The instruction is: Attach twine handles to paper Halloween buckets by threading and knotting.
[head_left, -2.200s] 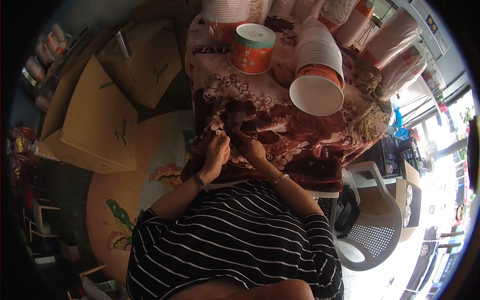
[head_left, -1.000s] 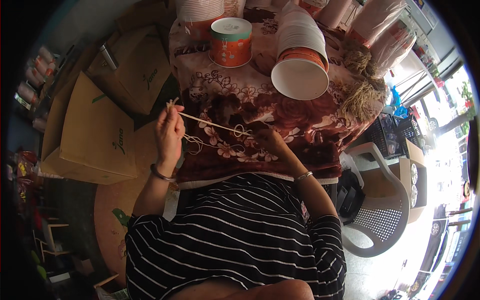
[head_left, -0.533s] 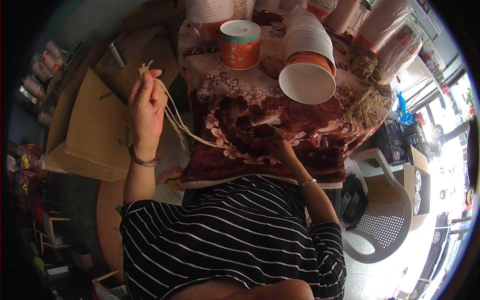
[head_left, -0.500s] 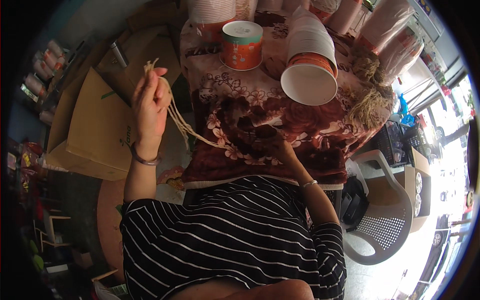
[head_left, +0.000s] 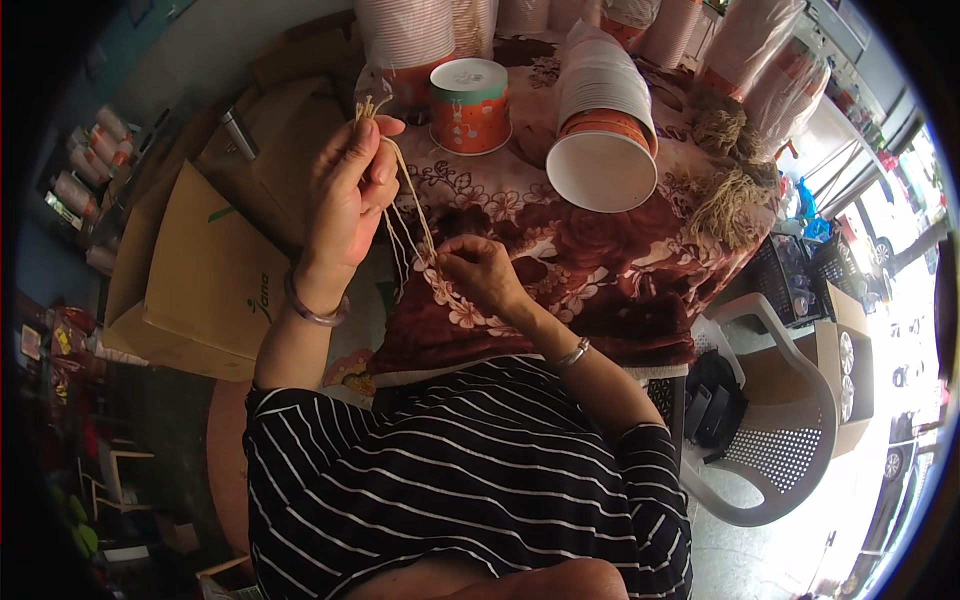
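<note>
Raised at the left of the table, my left hand (head_left: 352, 190) pinches a bundle of thin beige cords (head_left: 408, 180) between thumb and fingers. Short ends stick up above the grip, and longer strands hang down to the right. Lower and to the right, my right hand (head_left: 482, 272) has its fingertips closed on one of the hanging strands. An upturned orange paper bucket with a green band (head_left: 470, 112) stands on the table beyond my hands. To its right lies a sleeve of nested paper buckets (head_left: 602, 170), the white inside of the front one facing me.
A floral maroon cloth (head_left: 600, 250) covers the table. Tufts of beige cord (head_left: 728, 210) lie at its right edge. Wrapped stacks of buckets (head_left: 410, 35) line the back. Cardboard boxes (head_left: 205, 275) stand at left, a grey plastic chair (head_left: 790, 430) at right.
My left hand has moved right with the cords, over the table's left edge. My right hand has come up and left toward it, now in the light and pinching a strand.
</note>
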{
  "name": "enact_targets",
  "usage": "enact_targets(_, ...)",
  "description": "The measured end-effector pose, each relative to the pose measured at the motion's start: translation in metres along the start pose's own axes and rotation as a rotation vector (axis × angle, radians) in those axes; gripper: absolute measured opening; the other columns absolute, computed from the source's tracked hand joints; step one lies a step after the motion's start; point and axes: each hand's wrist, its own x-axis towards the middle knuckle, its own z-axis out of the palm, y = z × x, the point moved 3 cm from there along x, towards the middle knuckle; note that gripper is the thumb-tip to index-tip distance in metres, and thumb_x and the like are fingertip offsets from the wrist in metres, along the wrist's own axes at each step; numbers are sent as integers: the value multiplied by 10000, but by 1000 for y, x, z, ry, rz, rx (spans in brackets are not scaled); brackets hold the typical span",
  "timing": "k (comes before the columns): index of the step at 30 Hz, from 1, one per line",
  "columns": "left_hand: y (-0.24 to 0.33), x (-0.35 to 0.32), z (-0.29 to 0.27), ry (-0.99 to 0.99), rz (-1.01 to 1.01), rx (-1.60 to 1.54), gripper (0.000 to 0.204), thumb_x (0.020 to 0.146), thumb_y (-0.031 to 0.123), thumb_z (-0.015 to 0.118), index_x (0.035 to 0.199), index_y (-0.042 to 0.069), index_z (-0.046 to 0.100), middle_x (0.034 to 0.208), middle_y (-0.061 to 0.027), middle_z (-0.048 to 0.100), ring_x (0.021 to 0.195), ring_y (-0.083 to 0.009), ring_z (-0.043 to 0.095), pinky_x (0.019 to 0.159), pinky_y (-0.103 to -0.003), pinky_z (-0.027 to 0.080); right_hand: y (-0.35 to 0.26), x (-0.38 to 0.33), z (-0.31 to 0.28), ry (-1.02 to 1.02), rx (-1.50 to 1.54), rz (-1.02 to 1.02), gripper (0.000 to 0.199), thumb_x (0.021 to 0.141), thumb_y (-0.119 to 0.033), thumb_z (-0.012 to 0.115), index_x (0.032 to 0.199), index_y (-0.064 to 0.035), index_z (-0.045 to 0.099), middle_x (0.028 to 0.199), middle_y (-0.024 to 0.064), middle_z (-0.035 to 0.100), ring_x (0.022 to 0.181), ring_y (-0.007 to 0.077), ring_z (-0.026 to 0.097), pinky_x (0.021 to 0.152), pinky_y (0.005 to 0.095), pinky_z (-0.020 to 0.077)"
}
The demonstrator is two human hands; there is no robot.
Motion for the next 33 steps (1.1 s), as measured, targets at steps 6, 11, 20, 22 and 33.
enact_targets(6, 6, 15, 19, -69, 2, 11, 264, 991, 226, 472, 1035, 3, 605, 654, 28, 441, 480, -17, 267, 432, -180, 208, -1, -29, -37, 76, -166, 120, 116, 896, -123, 623, 959, -27, 637, 748, -8, 611, 646, 43, 538, 553, 196, 444)
enact_targets(11, 3, 32, 55, -208, -70, 89, 285, 997, 249, 458, 1021, 11, 612, 646, 36, 443, 459, -7, 255, 420, -167, 198, -67, -23, -30, -38, 97, -246, 188, 922, -148, 604, 1035, 2, 600, 816, 24, 626, 724, 78, 569, 642, 232, 496)
enact_targets(20, 34, 112, 106, -302, 70, 153, 290, 986, 275, 484, 986, 18, 619, 633, 28, 458, 443, -31, 278, 408, -181, 235, 49, -42, -109, -44, -745, -400, 55, 841, -66, 592, 854, -22, 622, 727, 123, 604, 612, 224, 593, 565, 311, 476)
enact_targets(22, 40, 125, 117, -320, 93, 140, 297, 988, 294, 481, 965, 27, 610, 629, 17, 474, 415, -45, 286, 392, -192, 251, 85, -62, -130, -166, -1099, -126, 124, 774, -81, 584, 876, -35, 637, 793, 171, 627, 694, 327, 633, 615, 371, 501)
enact_targets(33, -4, 139, 238, -568, -39, 204, 308, 1003, 293, 454, 937, 32, 605, 673, 32, 456, 527, -66, 394, 520, -220, 358, -172, -101, -187, 476, -833, -314, 332, 813, -208, 672, 1075, -6, 641, 975, 196, 669, 860, 283, 673, 717, 348, 538)
